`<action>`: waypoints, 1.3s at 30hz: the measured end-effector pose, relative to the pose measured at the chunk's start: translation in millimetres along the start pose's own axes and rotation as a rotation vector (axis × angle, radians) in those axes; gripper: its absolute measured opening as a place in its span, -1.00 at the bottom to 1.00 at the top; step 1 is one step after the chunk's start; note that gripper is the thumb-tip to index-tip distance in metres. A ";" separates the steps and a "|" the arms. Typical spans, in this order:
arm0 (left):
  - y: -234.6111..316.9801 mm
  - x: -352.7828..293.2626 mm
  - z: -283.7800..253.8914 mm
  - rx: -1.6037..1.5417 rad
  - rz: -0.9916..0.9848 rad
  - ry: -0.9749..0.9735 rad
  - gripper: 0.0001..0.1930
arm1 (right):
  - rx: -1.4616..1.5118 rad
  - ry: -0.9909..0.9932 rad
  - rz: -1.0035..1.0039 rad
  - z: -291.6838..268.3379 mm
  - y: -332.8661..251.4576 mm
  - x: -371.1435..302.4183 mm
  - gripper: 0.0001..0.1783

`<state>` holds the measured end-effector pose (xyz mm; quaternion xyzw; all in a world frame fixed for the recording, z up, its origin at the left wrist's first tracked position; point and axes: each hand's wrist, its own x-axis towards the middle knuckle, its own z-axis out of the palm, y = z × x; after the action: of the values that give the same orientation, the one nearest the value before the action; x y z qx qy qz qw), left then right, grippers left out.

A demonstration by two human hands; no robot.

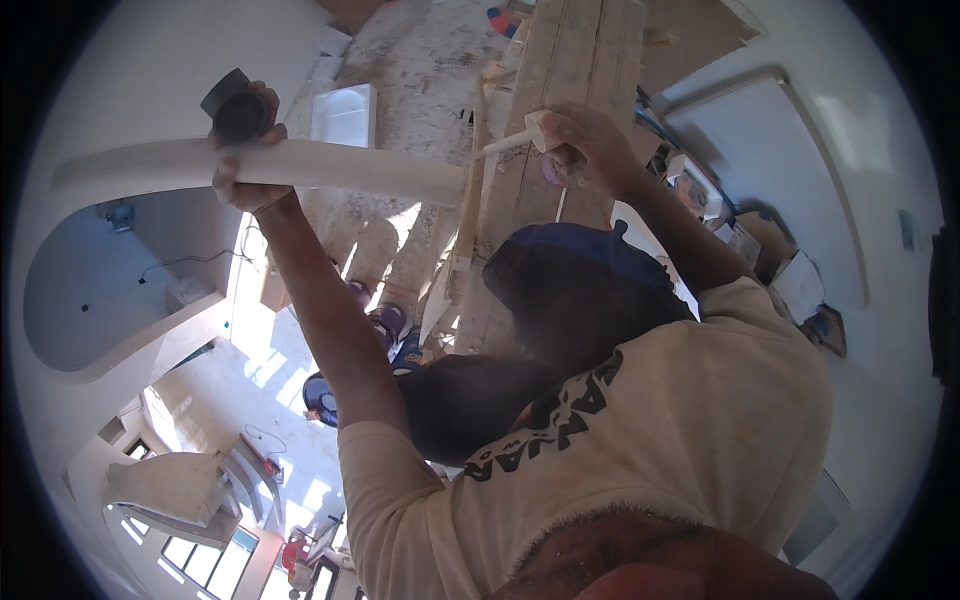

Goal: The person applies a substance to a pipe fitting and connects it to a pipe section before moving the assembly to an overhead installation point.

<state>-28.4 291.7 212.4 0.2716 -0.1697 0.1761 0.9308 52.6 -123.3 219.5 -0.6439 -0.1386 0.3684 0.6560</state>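
Note:
My left hand (245,185) is raised at the upper left, its fingers bent around a dark grey object (240,115) with a rounded face and a blocky top. Its exact kind cannot be made out. A long pale curved strip (370,172) crosses in front of this hand and hides part of it. At the upper right, my right hand (590,140) is closed around a pale stick-like tool (510,143) with a flared end. The stick points left over wooden planks (560,70), towards the strip's right end.
Below the strip is an arched wall opening (110,270). A white rectangular tray (343,117) lies on the dusty floor beyond it. Several dark containers (388,320) stand beside the planks. Boxes (765,240) and a large white panel (770,170) are at the right.

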 end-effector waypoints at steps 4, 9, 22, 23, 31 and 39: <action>3.4 -3.7 2.3 -0.056 0.021 -0.031 -0.69 | -0.452 0.306 -0.176 -60.3 22.6 3.5 -0.52; 0.7 -1.2 11.4 0.000 0.032 -0.017 -0.53 | -1.072 0.415 0.137 -99.5 45.3 -10.7 -0.51; -18.6 18.1 31.7 -0.335 0.015 -0.247 -0.20 | -1.254 0.146 -0.065 -109.8 174.7 20.1 -0.42; -22.6 20.5 33.6 -0.384 0.013 -0.261 -0.20 | -1.252 0.165 -0.071 -110.6 178.1 20.7 -0.43; -42.3 27.8 46.4 -0.550 0.052 -0.370 -0.19 | -1.171 0.260 -0.160 -108.2 180.3 13.2 -0.48; -49.6 32.1 40.6 -0.519 0.048 -0.280 -0.16 | -1.101 0.493 -0.335 -107.1 174.5 8.8 -0.51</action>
<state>11.7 237.1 235.7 0.0419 -0.3423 0.1095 0.9322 75.8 -214.6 37.5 -0.9232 -0.2518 -0.0242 0.2894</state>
